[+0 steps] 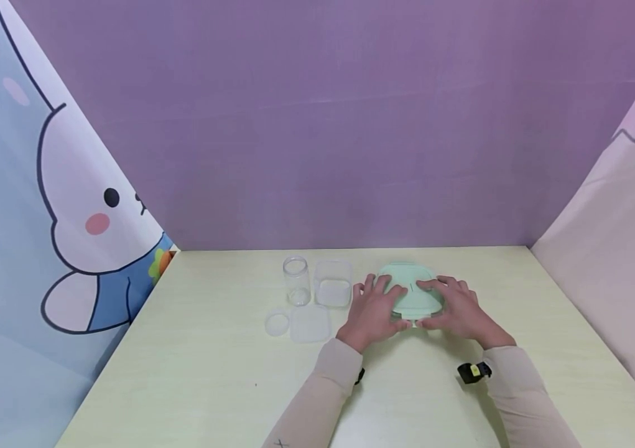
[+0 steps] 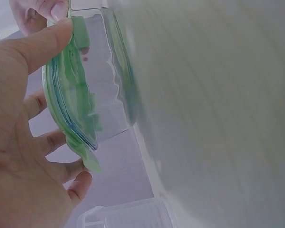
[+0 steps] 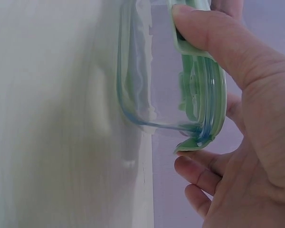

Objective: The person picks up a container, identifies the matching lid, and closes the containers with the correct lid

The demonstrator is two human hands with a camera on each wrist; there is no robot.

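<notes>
Both hands rest on a green lid (image 1: 410, 291) that sits on a clear glass container (image 2: 109, 76), right of centre on the pale table (image 1: 216, 386). The left hand (image 1: 374, 311) lies on the lid's left side, fingers spread across the top and thumb at the near edge. The right hand (image 1: 457, 309) covers the right side, its thumb pressing a lid flap at the near edge. To the left stand a clear jar (image 1: 296, 280) and a square clear tub (image 1: 333, 284), with their round lid (image 1: 277, 324) and square lid (image 1: 310, 323) lying nearer.
</notes>
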